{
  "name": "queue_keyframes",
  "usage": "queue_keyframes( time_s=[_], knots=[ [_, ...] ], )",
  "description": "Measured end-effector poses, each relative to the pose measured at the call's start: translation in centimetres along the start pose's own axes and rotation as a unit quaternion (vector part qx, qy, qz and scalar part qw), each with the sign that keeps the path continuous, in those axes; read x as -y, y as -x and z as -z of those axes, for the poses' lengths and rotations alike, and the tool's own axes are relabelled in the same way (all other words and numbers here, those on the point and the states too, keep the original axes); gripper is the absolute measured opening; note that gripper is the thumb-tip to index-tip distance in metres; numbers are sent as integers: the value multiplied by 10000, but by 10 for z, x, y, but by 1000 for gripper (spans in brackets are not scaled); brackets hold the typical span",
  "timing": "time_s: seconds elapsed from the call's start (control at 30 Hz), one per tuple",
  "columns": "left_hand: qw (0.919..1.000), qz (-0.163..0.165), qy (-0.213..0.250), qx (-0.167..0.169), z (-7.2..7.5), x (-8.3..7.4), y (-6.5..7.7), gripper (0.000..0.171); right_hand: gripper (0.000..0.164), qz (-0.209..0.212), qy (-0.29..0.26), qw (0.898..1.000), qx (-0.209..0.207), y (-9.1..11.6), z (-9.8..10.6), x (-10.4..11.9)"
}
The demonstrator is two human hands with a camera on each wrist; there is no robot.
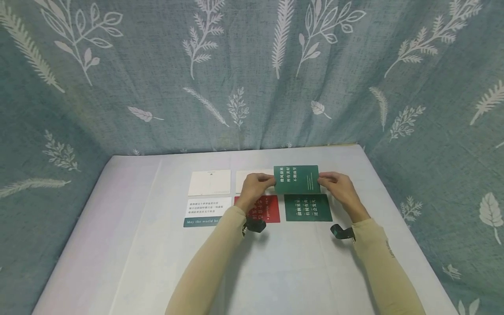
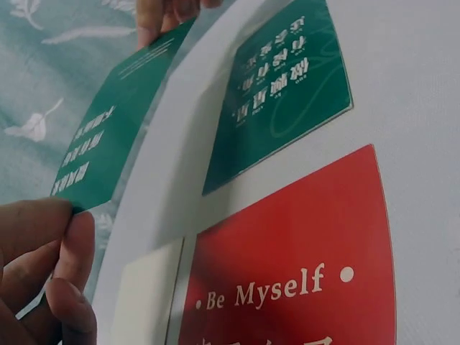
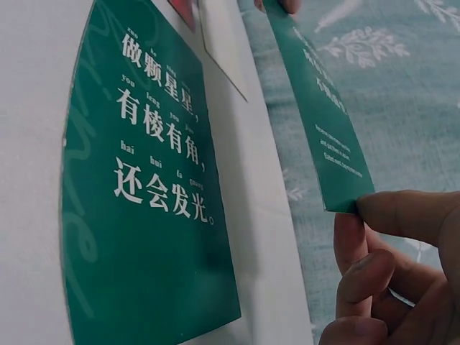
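Note:
Both hands hold one green card (image 1: 297, 180) with white lettering, lifted off the table and tilted up. My left hand (image 1: 252, 190) pinches its left edge between thumb and fingers; my right hand (image 1: 342, 188) pinches the right edge. In the right wrist view the right thumb and fingertips grip a corner of this card (image 3: 323, 136). Just below it on the table lies a second green card (image 1: 308, 208) with white characters. A red card (image 1: 267, 209) reading "Be Myself" lies under the left wrist, partly hidden by it. Behind the left hand is a cream card (image 1: 246, 177), partly covered.
To the left lie a plain white card (image 1: 209, 183) and a white card with a teal band (image 1: 207, 212), one above the other. The white table (image 1: 275, 271) ends at a leaf-patterned curtain (image 1: 244, 87) at the back and sides.

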State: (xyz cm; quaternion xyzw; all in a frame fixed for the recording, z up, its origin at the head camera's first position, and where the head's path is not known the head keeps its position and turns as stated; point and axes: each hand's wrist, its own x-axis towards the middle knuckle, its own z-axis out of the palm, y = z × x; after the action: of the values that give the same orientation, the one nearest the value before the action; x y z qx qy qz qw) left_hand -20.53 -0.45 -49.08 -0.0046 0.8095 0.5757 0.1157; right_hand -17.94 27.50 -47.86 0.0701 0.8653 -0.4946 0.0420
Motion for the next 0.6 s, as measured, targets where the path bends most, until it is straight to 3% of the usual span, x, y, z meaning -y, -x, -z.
queue_keyframes(
  time_s=[0.3, 0.6],
  knots=[
    [9999, 36, -128, 100, 1, 1, 1, 31, 43, 69, 100, 9998, 155, 2, -2, -5],
    [9997, 93, -213, -49, 2, 1, 0, 31, 37, 379, 594, 9973, 198, 4, -5, -2]
  ],
)
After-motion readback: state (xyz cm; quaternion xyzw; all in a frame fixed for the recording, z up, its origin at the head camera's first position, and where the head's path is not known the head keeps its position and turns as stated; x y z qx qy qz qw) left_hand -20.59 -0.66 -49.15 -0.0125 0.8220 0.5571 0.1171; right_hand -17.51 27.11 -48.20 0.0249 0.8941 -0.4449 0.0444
